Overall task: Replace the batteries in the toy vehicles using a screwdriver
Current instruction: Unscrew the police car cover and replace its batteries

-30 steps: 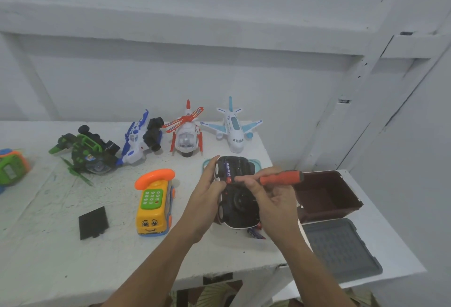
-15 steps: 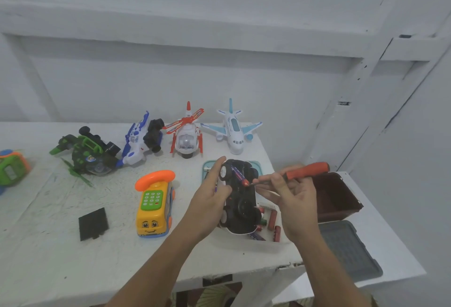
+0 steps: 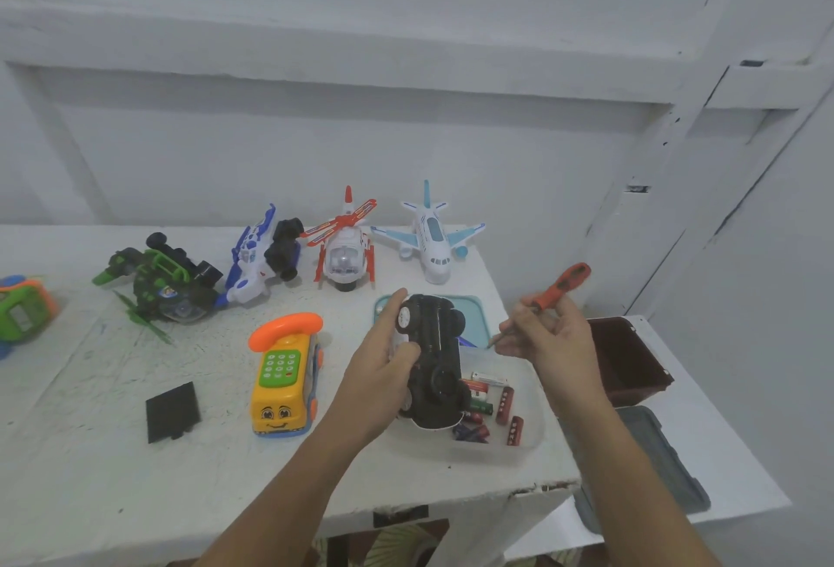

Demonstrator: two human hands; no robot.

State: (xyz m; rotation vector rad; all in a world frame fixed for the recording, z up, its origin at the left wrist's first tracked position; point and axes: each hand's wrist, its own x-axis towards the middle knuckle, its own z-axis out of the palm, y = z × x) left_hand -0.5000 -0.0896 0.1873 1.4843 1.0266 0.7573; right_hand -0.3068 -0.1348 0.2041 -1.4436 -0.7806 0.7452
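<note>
- The left grip (image 3: 383, 368) is closed round the black toy car (image 3: 435, 363), with the thumb laid across its side. The underside is turned up, and the car is held just above the clear container (image 3: 528, 440) at the near edge of the tabletop (image 3: 113, 453).
- The right grip (image 3: 548, 336) is pinched round the orange screwdriver (image 3: 562, 287). The handle is raised up and away, and the tip is angled down toward the car but kept apart from it.
- The step in hand is judged to be work on the car's battery hatch. Whether the hatch is fastened or already off cannot be told from this view.
- The car should be steadied firmly, best braced against the tabletop, before the tip is seated. The tip should be set square in the screw head and pressed down while it is turned, so that slipping is avoided.
- Loose batteries (image 3: 505, 399) are seen lying in the container under the car. Any small screw is best dropped there too.
- A flat black panel (image 3: 172, 411), probably a battery cover, is left lying to the left, beside the yellow phone bus (image 3: 282, 386).
- Farther back, a toy helicopter (image 3: 345, 250) and a toy airplane (image 3: 433, 241) are lined up near the wall.
</note>
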